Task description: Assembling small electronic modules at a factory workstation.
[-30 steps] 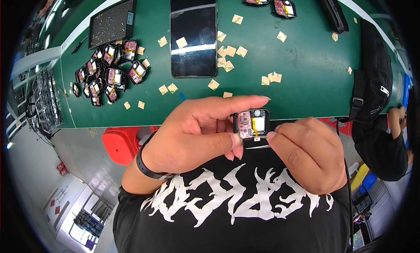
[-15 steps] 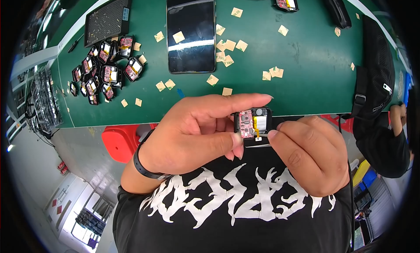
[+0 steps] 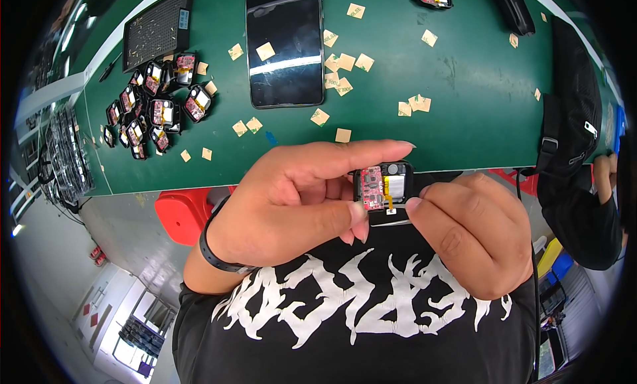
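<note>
A small black square casing (image 3: 385, 187) with a red circuit board and a silver cell inside is held up in front of my chest. My left hand (image 3: 298, 198) pinches it, forefinger along its top edge and thumb under its left side. My right hand (image 3: 472, 232) presses a fingertip against the casing's lower right edge, where a small white tab shows. A black band circles my left wrist.
A green table (image 3: 464, 112) lies beyond my hands. On it are a black phone-like slab (image 3: 284, 44), a heap of similar casings (image 3: 154, 106) at the left, a dark mesh tray (image 3: 158, 27), scattered tan paper squares (image 3: 345, 59) and a black bag (image 3: 576, 112). Another person's sleeve (image 3: 587, 218) is at right.
Both hands and the casing stay nearly still; the view has tilted slightly, so the table items sit a little higher in the picture.
</note>
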A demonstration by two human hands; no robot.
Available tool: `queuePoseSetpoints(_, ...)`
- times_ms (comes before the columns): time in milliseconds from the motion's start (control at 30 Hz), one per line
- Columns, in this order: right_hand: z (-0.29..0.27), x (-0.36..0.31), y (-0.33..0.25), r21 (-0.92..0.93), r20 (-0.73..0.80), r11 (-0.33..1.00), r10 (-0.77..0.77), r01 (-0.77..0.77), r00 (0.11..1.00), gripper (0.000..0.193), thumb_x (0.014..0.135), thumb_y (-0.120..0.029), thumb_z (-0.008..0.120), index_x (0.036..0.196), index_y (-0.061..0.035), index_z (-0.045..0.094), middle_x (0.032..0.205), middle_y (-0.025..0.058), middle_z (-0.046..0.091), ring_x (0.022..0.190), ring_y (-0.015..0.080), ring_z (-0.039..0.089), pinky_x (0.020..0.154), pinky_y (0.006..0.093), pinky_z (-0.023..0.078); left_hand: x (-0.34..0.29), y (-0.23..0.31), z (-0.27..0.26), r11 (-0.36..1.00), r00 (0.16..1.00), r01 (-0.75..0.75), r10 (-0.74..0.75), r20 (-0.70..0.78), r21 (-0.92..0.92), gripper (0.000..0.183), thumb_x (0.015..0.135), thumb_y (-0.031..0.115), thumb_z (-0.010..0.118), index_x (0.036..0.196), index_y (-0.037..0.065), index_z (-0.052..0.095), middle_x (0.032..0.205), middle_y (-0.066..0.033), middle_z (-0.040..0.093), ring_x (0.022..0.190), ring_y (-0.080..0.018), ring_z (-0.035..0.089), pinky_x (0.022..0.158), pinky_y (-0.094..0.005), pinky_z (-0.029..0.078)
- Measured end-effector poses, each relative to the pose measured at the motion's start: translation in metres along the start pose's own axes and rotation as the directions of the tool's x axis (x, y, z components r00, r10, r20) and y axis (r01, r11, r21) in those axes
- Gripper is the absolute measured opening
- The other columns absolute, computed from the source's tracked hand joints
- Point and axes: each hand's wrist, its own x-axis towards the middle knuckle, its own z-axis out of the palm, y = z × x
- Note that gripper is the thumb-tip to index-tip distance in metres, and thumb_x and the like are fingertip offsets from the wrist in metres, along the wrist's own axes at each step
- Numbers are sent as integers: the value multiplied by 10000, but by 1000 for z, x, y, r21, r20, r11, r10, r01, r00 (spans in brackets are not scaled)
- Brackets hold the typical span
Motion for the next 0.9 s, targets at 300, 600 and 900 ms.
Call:
queuePoseSetpoints(300,-2,1,0,3,27,1000,16,-16,1000,326,607,27,764,912,123,698,830,194,646,614,248,604,504,325,487,-1,-4,-3,1000,1000,-11,11,11,2,564,883,-107,578,1441,-97,502,957,-94,690,758,-121,678,640,-229,552)
queuePoseSetpoints(600,4,-1,2,21,1,1000,-13,13,1000,337,602,13,764,914,122,697,820,182,642,612,243,599,500,317,480,-1,-4,-7,1000,999,6,-5,52,-15,558,895,-118,563,1447,-115,481,999,-109,694,775,-118,677,656,-234,553)
queuePoseSetpoints(900,3,0,3,17,-12,1000,2,-2,1000,323,621,-11,746,911,122,698,815,179,641,613,243,603,500,319,480,2,-5,-10,1000,997,3,-2,71,-12,550,907,-105,597,1444,-119,481,973,-100,692,761,-113,677,643,-227,546)
